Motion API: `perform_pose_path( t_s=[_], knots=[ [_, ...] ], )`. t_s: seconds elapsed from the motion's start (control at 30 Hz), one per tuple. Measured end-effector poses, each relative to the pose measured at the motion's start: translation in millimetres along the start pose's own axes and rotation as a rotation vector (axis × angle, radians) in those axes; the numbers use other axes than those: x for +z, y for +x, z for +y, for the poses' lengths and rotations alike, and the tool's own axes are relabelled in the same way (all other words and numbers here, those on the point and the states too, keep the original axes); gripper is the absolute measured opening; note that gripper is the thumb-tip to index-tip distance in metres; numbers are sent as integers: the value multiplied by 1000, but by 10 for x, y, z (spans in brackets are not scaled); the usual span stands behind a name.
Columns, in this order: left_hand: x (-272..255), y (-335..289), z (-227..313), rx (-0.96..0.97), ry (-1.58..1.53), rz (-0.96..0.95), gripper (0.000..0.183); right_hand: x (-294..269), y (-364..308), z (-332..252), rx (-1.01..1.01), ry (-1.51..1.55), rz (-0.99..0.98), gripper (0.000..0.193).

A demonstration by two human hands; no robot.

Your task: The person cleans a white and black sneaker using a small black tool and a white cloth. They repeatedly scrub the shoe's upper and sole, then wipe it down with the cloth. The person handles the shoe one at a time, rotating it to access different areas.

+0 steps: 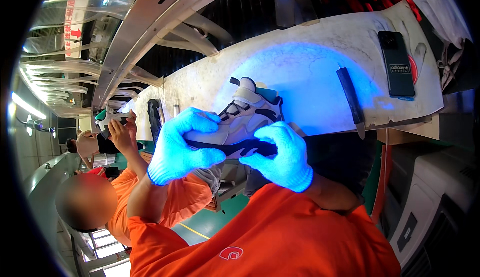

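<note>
A light grey sneaker (240, 119) with black trim and a dark chunky sole lies between my hands at the table's near edge, lit by blue light. Its toe points left and its collar, with a teal lining, faces right. My left hand (185, 144), in a knitted glove, is closed round the toe end, thumb along the sole. On the sole's side near the heel, my right hand (285, 154), also gloved, grips with bent fingers and thumb. The shoe's underside is hidden from view.
Right of the shoe lies a dark-handled tool (351, 97), its end over the table edge. Beyond it rests a dark phone (396, 64). The worktable (320, 37) has a stained pale cover. At left, a co-worker in orange holds another shoe (114, 119). A metal rail (135, 42) runs above.
</note>
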State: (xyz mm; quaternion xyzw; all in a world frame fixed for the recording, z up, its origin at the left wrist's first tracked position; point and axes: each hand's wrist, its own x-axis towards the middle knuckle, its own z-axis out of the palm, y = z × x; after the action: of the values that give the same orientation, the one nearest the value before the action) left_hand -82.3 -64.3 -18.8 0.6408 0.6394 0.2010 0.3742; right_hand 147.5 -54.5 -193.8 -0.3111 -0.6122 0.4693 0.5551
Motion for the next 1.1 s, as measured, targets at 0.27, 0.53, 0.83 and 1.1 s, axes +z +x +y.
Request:
perform_pose_path(
  t_s=[0.27,0.53,0.83,1.1],
  knots=[
    [-79,41,-146,2,-53,-18,54,3,69,29,-13,-69,-44,57],
    [-161,63,-338,-10,-104,-64,56,27,132,76,34,-90,-73,66],
    [-447,337,-207,-324,3,-364,101,132,259,19,-6,-251,-102,68],
    [-81,868,263,-560,573,-605,97,213,216,105,-45,-290,-68,67]
  ],
)
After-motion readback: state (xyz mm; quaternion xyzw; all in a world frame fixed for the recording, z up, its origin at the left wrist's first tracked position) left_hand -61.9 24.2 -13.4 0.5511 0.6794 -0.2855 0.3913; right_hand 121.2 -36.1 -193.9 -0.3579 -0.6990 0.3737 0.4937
